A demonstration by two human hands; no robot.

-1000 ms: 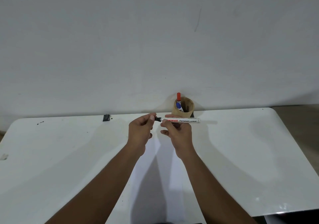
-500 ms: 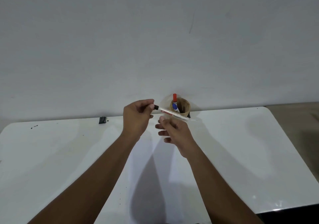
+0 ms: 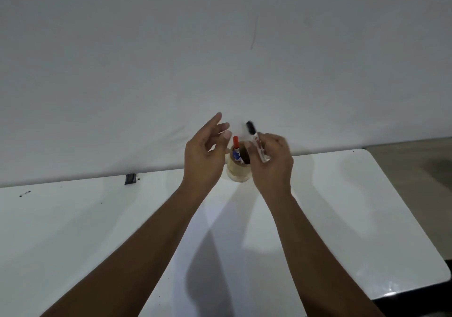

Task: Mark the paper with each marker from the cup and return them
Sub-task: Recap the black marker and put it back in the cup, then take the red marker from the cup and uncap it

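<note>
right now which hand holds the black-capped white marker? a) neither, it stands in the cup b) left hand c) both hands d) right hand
d: the right hand grips the black-capped white marker above the tan cylindrical cup, while the left hand is open and empty.

I count one cup (image 3: 238, 170) on the table (image 3: 342, 206). Three markers in all: one black-capped marker (image 3: 255, 140) gripped in my right hand (image 3: 271, 162) just above the cup, and two standing inside the cup, a red-capped marker (image 3: 235, 143) and a blue marker (image 3: 236, 156). One small black object (image 3: 130, 178) lies left of the cup.
</note>
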